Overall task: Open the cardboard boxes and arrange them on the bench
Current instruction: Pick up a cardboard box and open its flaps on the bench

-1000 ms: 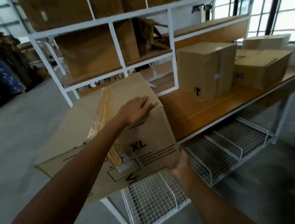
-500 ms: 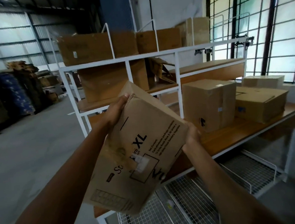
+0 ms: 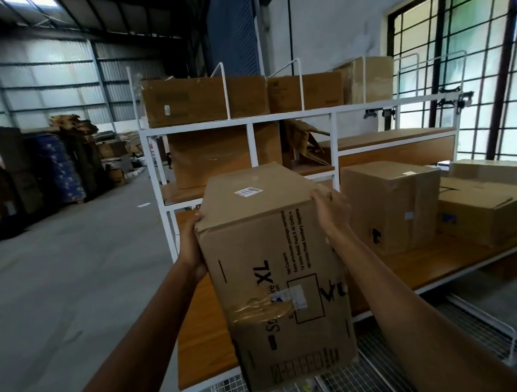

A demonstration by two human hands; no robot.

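I hold a brown cardboard box (image 3: pixel 273 275) marked "XL" upright above the left end of the wooden bench (image 3: pixel 202 350). It is squared up into a box shape, with a white label on its top face and tape across its front. My left hand (image 3: pixel 191 245) grips its upper left edge. My right hand (image 3: pixel 330 211) grips its upper right corner. A tall closed box (image 3: pixel 392 206) stands on the bench to the right, and a lower wide box (image 3: pixel 487 216) sits beyond it.
A white metal rack (image 3: pixel 335 145) rises behind the bench with more cardboard boxes (image 3: pixel 205 99) on its upper shelves. A wire mesh shelf (image 3: pixel 475 327) lies under the bench. Stacked cartons (image 3: pixel 30 172) line the far left wall across a grey concrete floor.
The box was a flattened, tilted piece; it now stands upright as a formed box. My hands shifted to its top corners and my view rose.
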